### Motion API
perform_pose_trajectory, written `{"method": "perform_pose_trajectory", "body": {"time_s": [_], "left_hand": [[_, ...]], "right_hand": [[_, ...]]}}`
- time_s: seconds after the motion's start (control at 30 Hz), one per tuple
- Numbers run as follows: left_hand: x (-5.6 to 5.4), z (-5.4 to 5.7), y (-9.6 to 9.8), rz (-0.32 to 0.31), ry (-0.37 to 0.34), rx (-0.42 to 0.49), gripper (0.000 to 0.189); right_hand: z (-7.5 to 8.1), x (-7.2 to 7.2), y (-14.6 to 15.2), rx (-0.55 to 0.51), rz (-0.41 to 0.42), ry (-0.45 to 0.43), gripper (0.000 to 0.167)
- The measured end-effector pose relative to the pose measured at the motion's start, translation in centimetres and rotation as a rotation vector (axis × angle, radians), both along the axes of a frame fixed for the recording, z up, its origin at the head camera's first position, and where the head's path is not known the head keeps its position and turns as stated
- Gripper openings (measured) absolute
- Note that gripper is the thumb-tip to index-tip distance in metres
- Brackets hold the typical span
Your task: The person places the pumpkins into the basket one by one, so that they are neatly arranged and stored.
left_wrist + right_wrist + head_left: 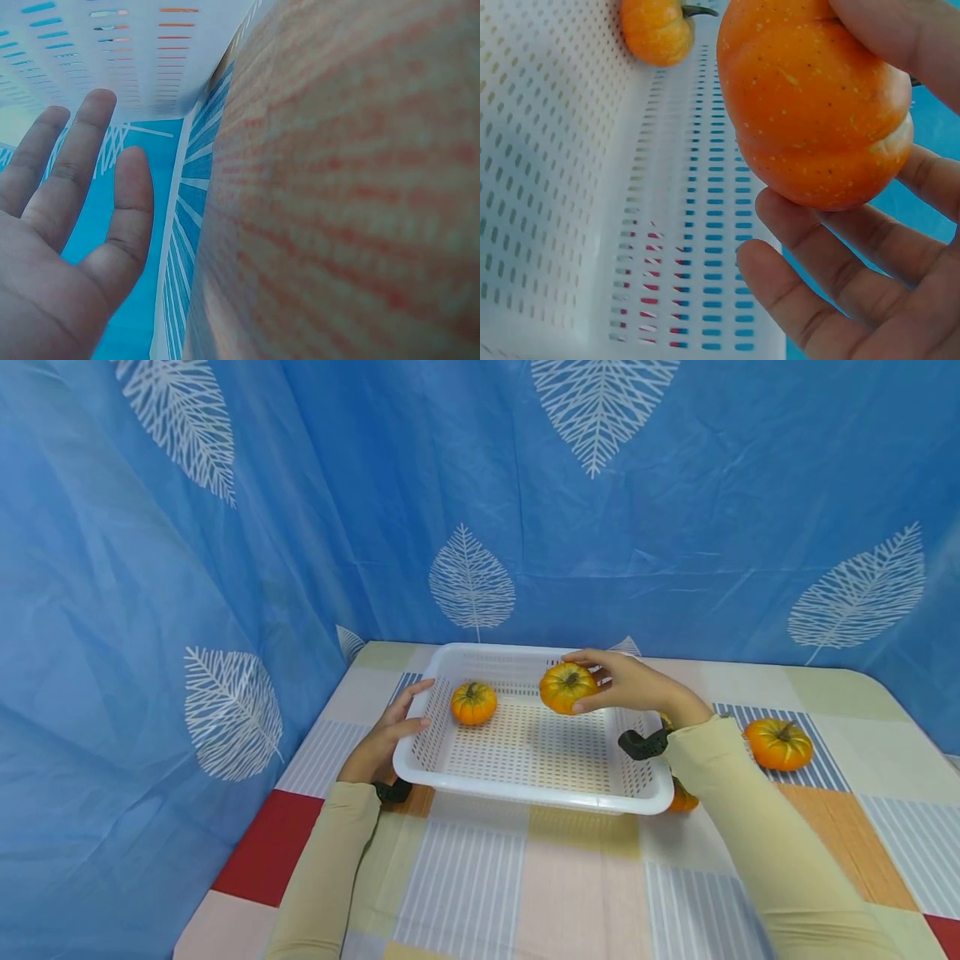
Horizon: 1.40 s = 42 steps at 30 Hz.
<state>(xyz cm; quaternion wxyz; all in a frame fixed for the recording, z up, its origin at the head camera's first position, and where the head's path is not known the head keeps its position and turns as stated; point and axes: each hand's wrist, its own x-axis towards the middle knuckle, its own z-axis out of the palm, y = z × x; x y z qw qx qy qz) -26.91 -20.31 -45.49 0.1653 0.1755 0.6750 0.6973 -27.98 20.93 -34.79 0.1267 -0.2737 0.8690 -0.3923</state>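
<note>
My right hand (628,683) grips a small orange pumpkin (568,687) over the right part of a white plastic basket (525,802). In the right wrist view the thumb lies across the top of this pumpkin (810,105), and fingertips support it from below. Another pumpkin (474,703) sits inside the basket near its left wall. At the basket's left side is my left hand (384,739), fingers extended and fingertips right at the rim. The left wrist view shows these fingers spread beside the perforated wall (127,52).
One pumpkin (780,744) lies on the checked tablecloth (585,893) to the right. Another (681,797), partly hidden by the basket and right sleeve, is at the basket's right front corner. A blue curtain (675,527) with white leaves hangs behind and to the left.
</note>
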Motion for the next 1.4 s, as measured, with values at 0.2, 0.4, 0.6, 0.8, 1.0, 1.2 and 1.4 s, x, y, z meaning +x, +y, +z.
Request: {"method": "perform_pose_trajectory", "body": {"time_s": [0.2,0.4,0.6,0.8,1.0,1.2,1.4], "left_hand": [[0.0,0.1,0.1,0.006,-0.004,-0.004,0.081],[0.0,0.0,0.1,0.000,0.009,0.006,0.081],[-0.2,-0.2,0.0,-0.013,0.022,0.015,0.081],[-0.3,-0.1,0.0,-0.018,0.028,0.014,0.080],[-0.3,-0.1,-0.2,-0.032,0.045,0.036,0.081],[-0.3,-0.2,-0.2,-0.031,0.059,0.011,0.082],[-0.5,-0.3,-0.1,-0.037,0.080,0.015,0.082]], "right_hand": [[-0.6,-0.7,-0.6,-0.014,0.001,-0.009,0.073],[-1.3,-1.6,-1.2,-0.008,-0.002,-0.036,0.075],[-1.6,-2.1,-1.9,-0.019,-0.009,-0.059,0.074],[-2.1,-2.6,-2.5,-0.030,0.001,-0.068,0.074],[-2.5,-3.1,-3.0,-0.021,-0.004,-0.096,0.074],[-2.4,-3.3,-3.7,0.009,-0.010,-0.142,0.074],[-2.5,-3.8,-4.2,0.018,-0.012,-0.186,0.075]]}}
